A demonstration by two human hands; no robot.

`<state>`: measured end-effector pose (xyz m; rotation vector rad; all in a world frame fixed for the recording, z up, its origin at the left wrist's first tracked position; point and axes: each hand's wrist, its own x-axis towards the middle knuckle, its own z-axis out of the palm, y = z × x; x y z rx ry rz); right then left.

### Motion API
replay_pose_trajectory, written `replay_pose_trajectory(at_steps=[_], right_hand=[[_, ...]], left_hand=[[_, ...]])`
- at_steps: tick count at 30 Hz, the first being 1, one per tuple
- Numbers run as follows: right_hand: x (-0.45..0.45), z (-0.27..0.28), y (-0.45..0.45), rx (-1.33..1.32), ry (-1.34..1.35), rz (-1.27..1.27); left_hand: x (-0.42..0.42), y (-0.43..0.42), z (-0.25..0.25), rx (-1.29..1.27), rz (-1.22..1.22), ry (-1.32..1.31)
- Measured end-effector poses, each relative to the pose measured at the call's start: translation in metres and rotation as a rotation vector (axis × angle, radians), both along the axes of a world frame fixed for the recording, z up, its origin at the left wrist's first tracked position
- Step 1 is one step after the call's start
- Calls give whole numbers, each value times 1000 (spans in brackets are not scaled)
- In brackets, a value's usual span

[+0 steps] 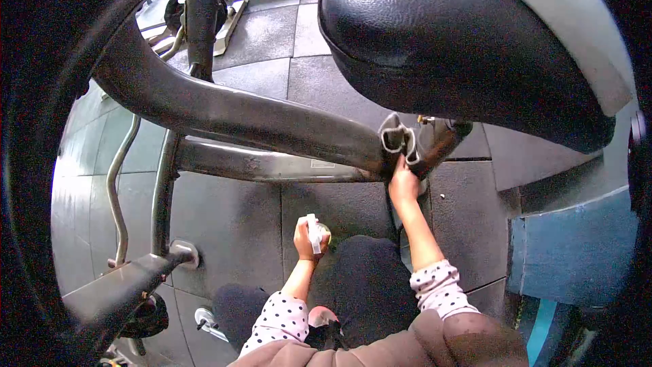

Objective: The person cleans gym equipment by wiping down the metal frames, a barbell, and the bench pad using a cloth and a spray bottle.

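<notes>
left hand closed round small bottle with white spray top, held over dark floor tiles; right hand reaching forward, fingers closed on bunched grey cloth, cloth at far end of curved metal bar, near underside of black padded seat; blue panel off to right
</notes>
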<state>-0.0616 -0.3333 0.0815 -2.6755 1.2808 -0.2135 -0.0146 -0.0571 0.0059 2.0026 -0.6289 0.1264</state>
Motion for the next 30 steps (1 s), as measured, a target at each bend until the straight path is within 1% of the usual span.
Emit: replay_pose_trajectory(at_steps=[2,4,6,8,9,10,11,14,16,18,20,21,24,26,27,30], right_hand=[[-12,-1,13,67,-39,-26],[-21,1,22,48,-21,10],[-16,5,16,56,-117,58],[-3,-21,-5,-281,-512,238],[4,-17,-13,-181,-580,280],[12,7,-15,260,-328,93],[23,2,-25,293,-311,71],[53,-8,-54,237,-356,139],[65,3,-71,387,-140,133],[62,2,-68,389,-103,103],[46,-4,-51,354,-242,60],[36,-4,-38,265,-244,58],[17,7,-17,260,-181,27],[0,-14,-8,46,-385,154],[-4,-11,-7,102,-305,120],[-12,2,-1,219,-366,84]], left_hand=[[0,0,1,-15,-7,-4],[-1,2,3,-23,-14,6],[-1,0,5,-19,-5,7],[-2,-2,8,3,18,6],[-2,-2,9,-12,11,-3],[-1,-2,10,-26,3,-10],[-1,-2,9,-40,-7,-16],[-1,-2,7,-17,-1,-11],[-2,-3,11,-9,1,-20],[-3,-6,15,4,25,-15],[-2,-8,11,6,30,-46],[-1,-6,8,12,38,-62],[0,3,-1,20,-29,-30],[0,3,-2,57,-21,-21],[-1,3,-2,76,-15,-15],[0,0,-2,-14,27,-54]])
